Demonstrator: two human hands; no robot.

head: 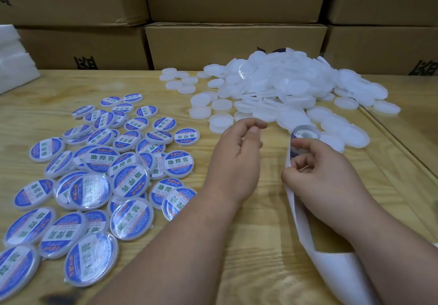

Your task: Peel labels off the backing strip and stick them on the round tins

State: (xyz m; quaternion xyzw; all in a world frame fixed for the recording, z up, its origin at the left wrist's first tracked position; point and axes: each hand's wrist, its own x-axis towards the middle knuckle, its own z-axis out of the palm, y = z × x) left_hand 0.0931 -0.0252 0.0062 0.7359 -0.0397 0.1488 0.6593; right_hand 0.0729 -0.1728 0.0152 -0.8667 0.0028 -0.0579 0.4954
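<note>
Here, the right hand [317,162] pinches the backing strip [305,231]; the left hand [239,146], fingers loosely curled and empty, should lift the label [295,149] edge cleanly before reaching blank tins [284,86] at twelve o'clock.

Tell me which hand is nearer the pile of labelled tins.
Left. The left hand hovers just right of the labelled tins, empty with fingers loosely curled. The right hand is farther right, pinching the backing strip.
</note>
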